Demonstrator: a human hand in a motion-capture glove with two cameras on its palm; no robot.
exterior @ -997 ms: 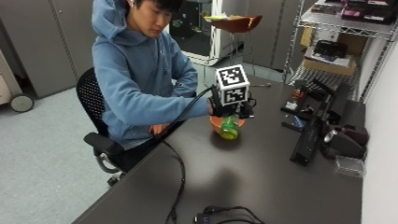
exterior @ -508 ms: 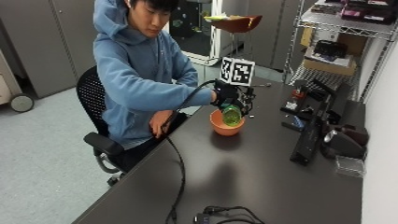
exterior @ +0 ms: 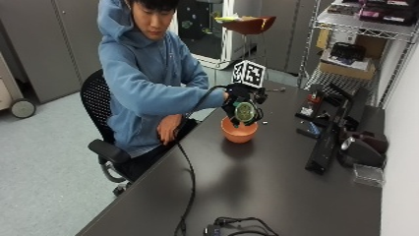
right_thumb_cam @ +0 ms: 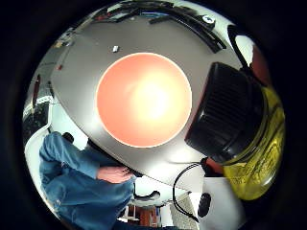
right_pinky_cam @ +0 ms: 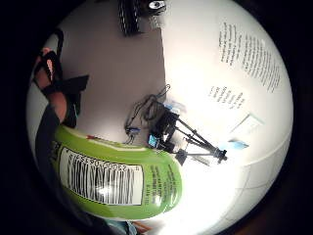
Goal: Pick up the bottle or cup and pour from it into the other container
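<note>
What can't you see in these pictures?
- Liquid level in the green bottle: outside view, the gloved right hand wraps it.
- Its cap is on; no pouring shows.
- Anything inside the orange bowl: thumb side palm view, glare washes its middle.
- The barcode's digits: too small.

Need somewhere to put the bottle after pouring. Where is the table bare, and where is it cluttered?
The table is bare between the orange bowl and the cable bundle at the near edge. The wall side is crowded with black equipment. The right hand holds the green bottle over the bowl.
</note>
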